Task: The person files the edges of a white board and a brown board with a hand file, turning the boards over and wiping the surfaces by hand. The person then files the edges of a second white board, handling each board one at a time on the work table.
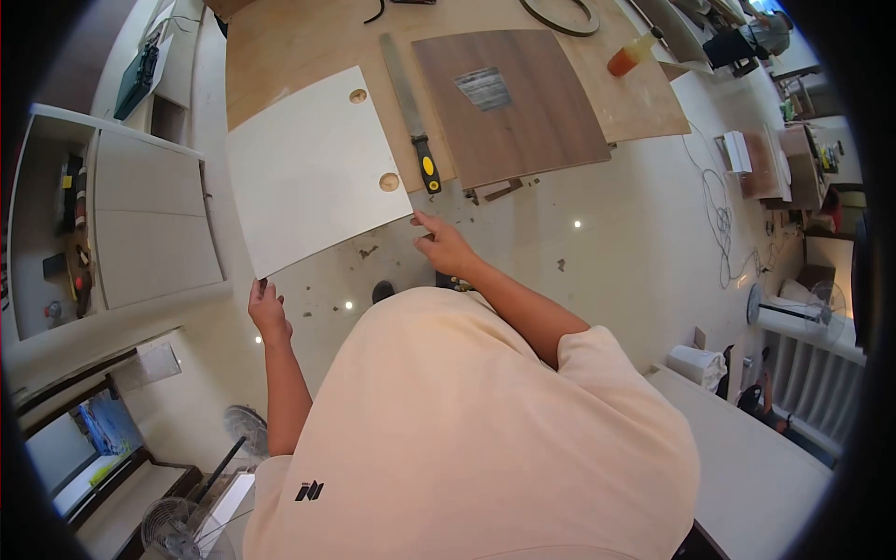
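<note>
A white cabinet panel with two round hinge holes near its right side lies on the wooden worktable, its front edge jutting over the floor. My left hand pinches the panel's near left corner. At the near right corner, my right hand has its fingers against the edge, gripping it. Just right of the panel lies a flat file with a black and yellow handle. Beyond it rests a brown wood-grain panel bearing a grey, streaked patch.
On the worktable stand a bottle with orange contents and a coil of banding. Scraps litter the floor around my feet. A white cabinet is at left, cables lie at right, and a fan stands behind left.
</note>
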Demonstrator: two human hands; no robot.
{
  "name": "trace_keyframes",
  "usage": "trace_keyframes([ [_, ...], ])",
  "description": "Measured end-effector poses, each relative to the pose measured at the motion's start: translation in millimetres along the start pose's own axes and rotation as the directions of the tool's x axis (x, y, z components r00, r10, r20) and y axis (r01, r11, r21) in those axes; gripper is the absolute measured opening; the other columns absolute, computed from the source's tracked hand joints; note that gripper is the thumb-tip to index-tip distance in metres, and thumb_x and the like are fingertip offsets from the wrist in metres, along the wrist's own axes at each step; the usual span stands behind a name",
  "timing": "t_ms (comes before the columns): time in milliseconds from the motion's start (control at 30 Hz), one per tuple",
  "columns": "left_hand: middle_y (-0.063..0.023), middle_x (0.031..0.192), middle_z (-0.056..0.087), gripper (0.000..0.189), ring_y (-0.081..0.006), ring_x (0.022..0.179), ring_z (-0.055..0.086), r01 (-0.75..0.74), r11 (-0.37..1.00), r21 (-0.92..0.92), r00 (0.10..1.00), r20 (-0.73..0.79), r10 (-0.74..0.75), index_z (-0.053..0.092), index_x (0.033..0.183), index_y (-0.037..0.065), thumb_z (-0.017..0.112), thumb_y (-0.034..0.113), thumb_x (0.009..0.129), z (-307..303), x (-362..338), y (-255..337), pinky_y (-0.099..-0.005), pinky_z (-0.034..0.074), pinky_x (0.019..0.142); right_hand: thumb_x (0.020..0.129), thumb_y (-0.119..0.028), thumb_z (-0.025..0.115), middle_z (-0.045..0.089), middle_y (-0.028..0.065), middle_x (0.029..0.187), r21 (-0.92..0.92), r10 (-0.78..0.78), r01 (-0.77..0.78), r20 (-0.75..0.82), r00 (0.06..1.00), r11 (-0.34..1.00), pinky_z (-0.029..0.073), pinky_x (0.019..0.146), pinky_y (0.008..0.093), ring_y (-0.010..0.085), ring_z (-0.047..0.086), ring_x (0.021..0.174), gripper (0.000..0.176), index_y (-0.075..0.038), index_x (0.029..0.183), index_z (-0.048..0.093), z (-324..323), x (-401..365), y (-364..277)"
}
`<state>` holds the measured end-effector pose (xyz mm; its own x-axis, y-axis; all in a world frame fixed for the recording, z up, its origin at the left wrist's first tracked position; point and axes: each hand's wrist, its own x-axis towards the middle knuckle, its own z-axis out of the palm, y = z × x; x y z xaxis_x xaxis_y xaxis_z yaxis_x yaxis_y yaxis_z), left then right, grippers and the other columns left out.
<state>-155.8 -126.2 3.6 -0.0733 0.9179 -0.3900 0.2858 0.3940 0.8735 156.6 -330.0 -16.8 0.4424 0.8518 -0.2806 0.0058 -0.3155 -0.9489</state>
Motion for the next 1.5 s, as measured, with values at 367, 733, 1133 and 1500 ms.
trace_keyframes([
  [367, -0.0041, 0.115, 0.061, 0.029, -0.0191, 0.108, 0.059, 0.108, 0.994, 0.012, 0.994, 0.006, -0.108, 0.059, 0.121, 0.004, 0.055, 0.010, 0.093, 2, 15, -7, -0.0384, 0.047, 0.084, 0.089, -0.016, 0.060, 0.061, 0.0195, 0.118, -0.389, -0.195, 0.154, -0.068, 0.978, 0.908, 0.053, 0.083, 0.0413, 0.0340, 0.065, 0.090, 0.044, 0.001, 0.129, 0.054, -31, -5, -42],
  [733, -0.0074, 0.129, 0.062, 0.048, -0.0183, 0.097, 0.063, 0.080, 0.988, -0.132, 0.997, 0.010, -0.080, 0.052, 0.137, 0.007, 0.049, 0.003, 0.090, 12, 11, -14, -0.0317, 0.048, 0.075, 0.087, -0.027, 0.067, 0.054, 0.0283, 0.128, -0.778, -0.028, -0.155, -0.216, 0.976, 0.609, 0.047, 0.099, 0.0486, 0.0434, 0.053, 0.122, 0.062, 0.002, 0.135, 0.042, -43, 133, -78],
  [1133, -0.0099, 0.111, 0.069, 0.036, -0.0168, 0.093, 0.066, -0.277, 0.958, -0.068, 0.954, -0.135, 0.266, 0.057, 0.130, 0.000, 0.053, 0.009, 0.096, 1, -12, -41, -0.0303, 0.052, 0.082, 0.087, -0.005, 0.058, 0.057, 0.0210, 0.114, -0.569, -0.301, 0.145, -0.189, 0.935, 0.810, 0.047, 0.093, 0.0372, 0.0292, 0.059, 0.106, 0.054, 0.006, 0.137, 0.041, -3, 29, -148],
  [1500, -0.0111, 0.100, 0.064, 0.055, -0.0140, 0.071, 0.062, -0.023, 0.628, -0.778, 0.978, 0.114, 0.177, 0.025, 0.149, 0.001, 0.051, 0.015, 0.103, -83, -54, 6, -0.0289, 0.054, 0.063, 0.087, -0.015, 0.071, 0.059, 0.0193, 0.112, -0.305, -0.089, 0.360, 0.642, 0.762, 0.882, 0.051, 0.081, 0.0387, 0.0297, 0.062, 0.099, 0.046, -0.002, 0.124, 0.047, 235, -62, -125],
])
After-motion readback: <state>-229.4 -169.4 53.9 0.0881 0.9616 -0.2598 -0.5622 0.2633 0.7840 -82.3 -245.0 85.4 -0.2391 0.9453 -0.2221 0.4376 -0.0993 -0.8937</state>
